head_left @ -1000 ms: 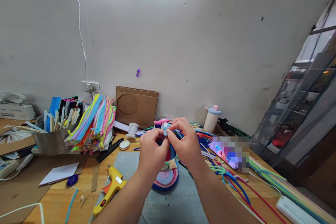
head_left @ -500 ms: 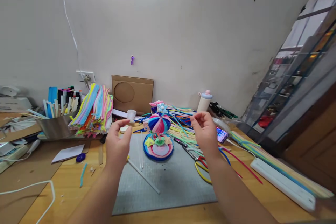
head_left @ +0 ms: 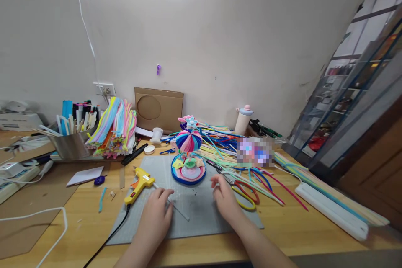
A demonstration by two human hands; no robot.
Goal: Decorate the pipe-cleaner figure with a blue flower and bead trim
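Pale grey wall [head_left: 194, 29] rises behind a wooden table [head_left: 78, 238], and on the table lies a grey mat [head_left: 207, 220] bearing a striped ornament [head_left: 189, 144]. The ornament stands upright on its round, blue-edged base near the far part of the mat, with a ball of coloured stripes above the base and pink and light-blue flowers at the top.

Both forearms reach in from the near edge. The left hand [head_left: 158, 209] is low, in front of the ornament and to its left, palm down, fingers loosely bent and spread a little; it lies over a thin rod [head_left: 182, 214], though I can't tell whether it touches it. The right hand [head_left: 226, 201] is in front of the ornament and to its right, fingers half curled, gripping nothing that I can see, just beside the scissors [head_left: 250, 207]. A yellow glue gun [head_left: 140, 185] lies to the ornament's left; a heap of fuzzy stems [head_left: 216, 140] spreads behind it and to its right.

One second ago the two hands met at the ornament's flowers, hiding much of it; half a second ago they were raised on either side of it. Now both have dropped and the whole ornament shows.
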